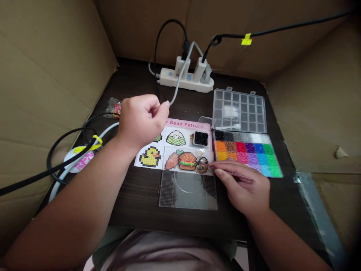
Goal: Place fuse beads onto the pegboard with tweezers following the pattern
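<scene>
Well, at the far left of the dark desk (pixel 132 199), a black cable (pixel 55 167) lies in loops beside a round white disc (pixel 80 160) patterned in pink, with a small clear plastic bag (pixel 113 107) behind them. The left hand (pixel 139 120) is curled nearly shut, its fingertips apparently closed around a pale grey cable (pixel 180 81) that runs up to a white power strip (pixel 184 79). The cable looks light and flexible, easy to hold anywhere along its length.

Right of that hand lies a printed bead pattern sheet (pixel 186 150) showing a duck, a carrot and a burger, with a small tray of black beads (pixel 201 138) resting on it. Below the sheet sits a clear pegboard (pixel 187 192), thin and stiff by the look of it, probably best lifted by its edges.

The right hand (pixel 241 184) is closed in a careful pinch on slender tweezers (pixel 229 172), gripped around the middle, their tip reaching left over the lower right of the sheet. They look very light, so a gentle squeeze should do, since tiny beads would likely skitter under hard pressure. Further right, a compartment box of coloured beads (pixel 245 154) lies just below a clear compartment tray (pixel 239 109).
</scene>
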Demonstrator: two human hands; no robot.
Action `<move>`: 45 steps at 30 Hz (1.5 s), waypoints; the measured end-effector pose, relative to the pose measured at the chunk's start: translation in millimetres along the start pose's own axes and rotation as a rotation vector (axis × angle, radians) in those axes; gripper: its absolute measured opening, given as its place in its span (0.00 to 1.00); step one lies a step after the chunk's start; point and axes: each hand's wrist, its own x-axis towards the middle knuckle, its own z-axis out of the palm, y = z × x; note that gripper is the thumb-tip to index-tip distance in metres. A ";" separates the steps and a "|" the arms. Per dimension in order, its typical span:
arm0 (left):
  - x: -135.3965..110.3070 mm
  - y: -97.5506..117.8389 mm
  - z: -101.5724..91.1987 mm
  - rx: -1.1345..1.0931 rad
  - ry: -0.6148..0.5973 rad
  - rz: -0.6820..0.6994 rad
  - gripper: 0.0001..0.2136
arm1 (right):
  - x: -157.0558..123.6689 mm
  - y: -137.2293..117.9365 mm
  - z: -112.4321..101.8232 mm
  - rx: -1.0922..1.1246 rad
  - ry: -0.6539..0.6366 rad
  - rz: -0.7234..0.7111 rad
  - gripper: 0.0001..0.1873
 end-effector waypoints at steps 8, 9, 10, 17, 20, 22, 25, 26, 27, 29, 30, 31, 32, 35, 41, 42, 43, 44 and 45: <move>-0.2 0.9 -0.7 0.009 -0.007 -0.015 0.18 | 0.2 -0.9 0.3 -0.018 0.019 0.002 0.09; -0.2 1.2 -0.9 0.012 -0.011 -0.021 0.18 | 0.2 -1.0 0.4 -0.019 0.023 0.003 0.09; -0.2 1.6 -1.2 0.018 -0.017 -0.028 0.18 | 0.2 -1.2 0.5 -0.019 0.024 0.005 0.09; 0.0 3.4 -2.2 0.051 -0.033 -0.042 0.18 | -0.1 -4.5 -0.6 -0.025 0.053 0.043 0.08; 0.0 3.3 -2.4 0.050 -0.028 -0.035 0.18 | -1.1 -3.2 -1.9 0.001 0.087 0.041 0.08; -0.1 3.2 -2.7 0.044 -0.027 -0.034 0.18 | -0.9 -1.1 -3.0 0.013 0.161 0.031 0.09; -0.1 3.3 -3.5 0.029 -0.030 -0.032 0.18 | 5.1 -0.3 -5.9 0.028 0.309 0.073 0.07; 0.0 3.6 -3.9 0.024 -0.030 -0.030 0.18 | 9.3 -1.9 -7.6 0.040 0.340 0.098 0.06; 0.1 3.9 -4.4 0.019 -0.030 -0.028 0.18 | 14.6 -4.7 -9.9 0.054 0.352 0.121 0.05; 0.4 5.0 -5.6 0.011 -0.026 -0.027 0.17 | 27.8 -13.6 -15.2 0.093 0.367 0.121 0.04; 0.6 5.6 -6.3 0.008 -0.025 -0.030 0.17 | 35.0 -18.8 -17.8 0.094 0.361 0.106 0.04; 0.9 6.1 -7.0 0.008 -0.024 -0.034 0.17 | 42.1 -23.8 -19.9 0.084 0.351 0.089 0.04; 1.2 6.5 -7.7 0.008 -0.023 -0.037 0.17 | 48.7 -28.0 -21.1 0.055 0.357 0.068 0.04; 2.4 6.7 -9.5 0.014 -0.015 -0.045 0.16 | 61.2 -31.2 -17.5 0.016 0.320 0.034 0.03; 2.6 4.9 -9.0 0.024 -0.016 -0.051 0.17 | 53.7 -8.6 5.4 0.078 0.302 0.176 0.05; 2.3 4.9 -8.3 0.024 -0.023 -0.048 0.17 | 51.7 -6.0 7.9 0.086 0.294 0.179 0.05; 1.9 4.9 -7.6 0.027 -0.025 -0.046 0.17 | 50.1 -4.2 10.0 0.092 0.284 0.172 0.05; 1.6 5.0 -6.8 0.032 -0.025 -0.046 0.17 | 49.1 -3.3 11.9 0.095 0.272 0.161 0.05; 1.3 5.2 -6.1 0.039 -0.023 -0.049 0.17 | 48.6 -2.8 13.6 0.095 0.256 0.147 0.05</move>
